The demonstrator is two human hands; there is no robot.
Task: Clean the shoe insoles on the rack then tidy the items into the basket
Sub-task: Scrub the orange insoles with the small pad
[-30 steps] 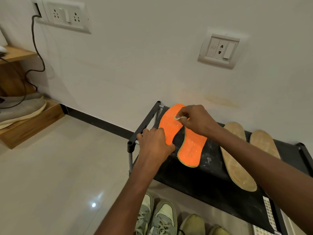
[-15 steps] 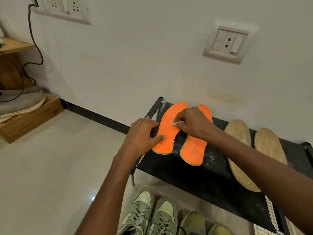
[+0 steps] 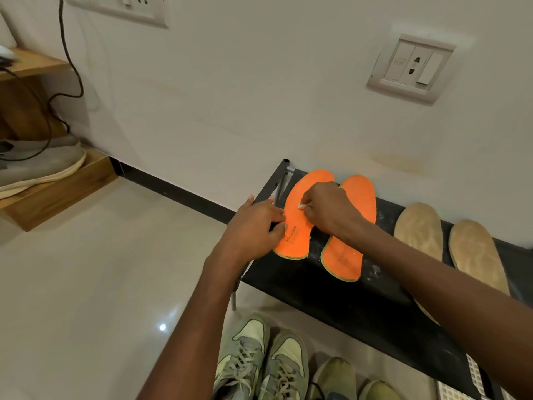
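My left hand (image 3: 253, 223) presses orange insole (image 3: 300, 223) flat on rack (image 3: 360, 307); right hand (image 3: 328, 212) pinches small white wipe (image 3: 302, 206). Insole judged light, floppy: pin heel edge while scrubbing.

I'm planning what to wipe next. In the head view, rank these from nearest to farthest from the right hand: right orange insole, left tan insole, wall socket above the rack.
1. right orange insole, partly under the right hand.
2. left tan insole, further right on the rack.
3. wall socket, up on the wall.
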